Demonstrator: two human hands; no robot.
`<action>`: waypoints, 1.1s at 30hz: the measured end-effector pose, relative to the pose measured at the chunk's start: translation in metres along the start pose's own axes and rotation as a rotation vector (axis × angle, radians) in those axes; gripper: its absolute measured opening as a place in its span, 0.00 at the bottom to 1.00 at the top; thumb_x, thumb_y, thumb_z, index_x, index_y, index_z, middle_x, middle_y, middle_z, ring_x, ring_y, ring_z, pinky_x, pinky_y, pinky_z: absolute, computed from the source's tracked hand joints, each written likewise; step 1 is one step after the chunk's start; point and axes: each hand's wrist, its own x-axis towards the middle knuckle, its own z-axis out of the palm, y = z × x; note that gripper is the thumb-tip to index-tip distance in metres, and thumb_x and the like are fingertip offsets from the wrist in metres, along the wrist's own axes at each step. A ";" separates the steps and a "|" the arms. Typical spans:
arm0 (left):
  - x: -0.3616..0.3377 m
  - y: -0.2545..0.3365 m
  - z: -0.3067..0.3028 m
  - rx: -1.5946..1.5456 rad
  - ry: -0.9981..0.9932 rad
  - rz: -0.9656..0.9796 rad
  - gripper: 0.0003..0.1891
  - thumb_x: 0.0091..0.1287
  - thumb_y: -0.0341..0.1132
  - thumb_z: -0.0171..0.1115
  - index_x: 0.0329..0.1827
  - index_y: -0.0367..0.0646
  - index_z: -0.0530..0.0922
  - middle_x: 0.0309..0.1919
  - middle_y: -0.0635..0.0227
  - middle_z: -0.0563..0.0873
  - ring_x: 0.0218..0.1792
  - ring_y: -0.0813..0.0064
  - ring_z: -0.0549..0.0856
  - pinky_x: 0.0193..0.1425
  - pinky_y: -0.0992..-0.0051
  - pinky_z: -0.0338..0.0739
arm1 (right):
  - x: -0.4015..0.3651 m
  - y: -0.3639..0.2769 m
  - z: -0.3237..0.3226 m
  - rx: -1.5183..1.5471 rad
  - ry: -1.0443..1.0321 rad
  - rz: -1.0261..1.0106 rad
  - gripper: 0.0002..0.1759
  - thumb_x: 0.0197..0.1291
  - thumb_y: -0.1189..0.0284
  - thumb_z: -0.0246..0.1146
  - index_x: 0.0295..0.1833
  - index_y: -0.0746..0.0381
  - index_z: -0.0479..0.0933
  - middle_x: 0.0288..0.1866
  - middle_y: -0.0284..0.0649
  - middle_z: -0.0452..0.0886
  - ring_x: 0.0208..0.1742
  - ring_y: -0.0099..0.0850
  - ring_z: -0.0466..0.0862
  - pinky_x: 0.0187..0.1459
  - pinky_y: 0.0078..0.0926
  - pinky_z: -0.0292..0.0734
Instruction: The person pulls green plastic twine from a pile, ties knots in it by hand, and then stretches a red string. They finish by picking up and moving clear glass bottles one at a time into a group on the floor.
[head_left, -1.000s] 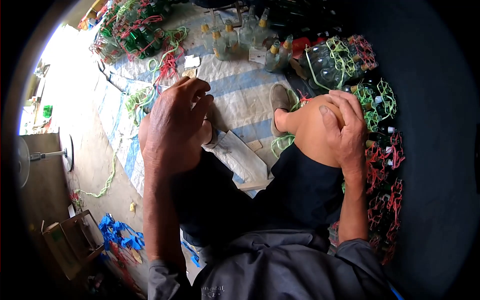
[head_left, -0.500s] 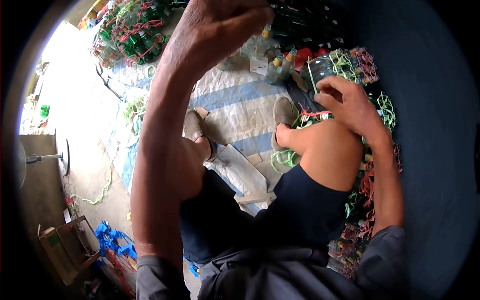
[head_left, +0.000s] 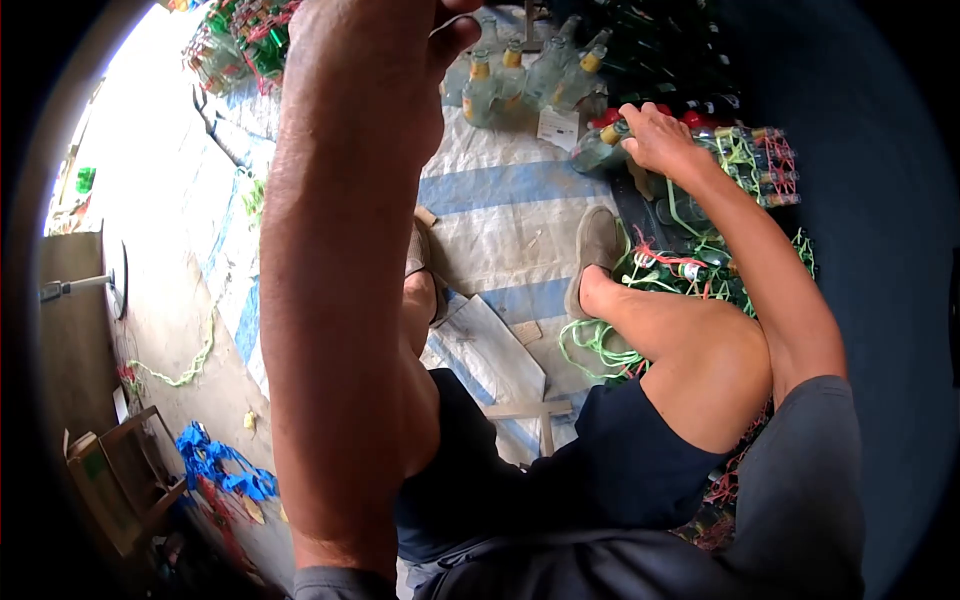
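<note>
Fingers (head_left: 634,120) of the right hand (head_left: 662,140) are curled down on a clear glass bottle with a yellow cap (head_left: 598,150). The bottle lies tilted at the far right edge of the blue-and-white striped woven tarp (head_left: 500,190), just beside a bundle of bottles tied in green and red string (head_left: 755,160). The left hand (head_left: 385,45) is held high before the person's head with its fingers mostly out of sight, so it cannot be told whether they are apart or together. A row of upright clear bottles with yellow caps (head_left: 515,75) stands farther off, near the grasped one. Loose green string (head_left: 590,345) lies around the grey shoe (head_left: 597,245) on the person's right foot. Likely hazards: the grip appears to sit near the neck, so the smooth glass could slip and strike the neighbouring bottles. The string by the foot could snag if the leg shifts.
</note>
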 end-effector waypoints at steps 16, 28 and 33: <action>-0.092 -0.063 -0.098 0.278 0.033 0.018 0.03 0.73 0.34 0.66 0.42 0.46 0.82 0.31 0.75 0.84 0.30 0.84 0.80 0.35 0.79 0.76 | 0.036 0.006 0.070 0.147 0.107 -0.162 0.16 0.67 0.62 0.67 0.52 0.62 0.78 0.52 0.56 0.85 0.57 0.61 0.84 0.56 0.60 0.79; -0.109 -0.076 -0.123 0.387 0.058 0.004 0.03 0.73 0.33 0.66 0.42 0.45 0.82 0.31 0.74 0.84 0.29 0.84 0.80 0.35 0.79 0.76 | 0.031 -0.086 0.047 0.207 0.129 -0.341 0.15 0.65 0.62 0.63 0.46 0.65 0.79 0.47 0.55 0.85 0.53 0.59 0.85 0.52 0.55 0.79; -0.113 -0.077 -0.138 0.429 0.078 0.001 0.03 0.73 0.33 0.66 0.42 0.45 0.82 0.31 0.74 0.84 0.29 0.84 0.80 0.35 0.79 0.76 | 0.031 -0.132 0.040 0.270 0.159 -0.453 0.16 0.66 0.61 0.65 0.45 0.65 0.78 0.46 0.53 0.85 0.52 0.58 0.85 0.52 0.54 0.79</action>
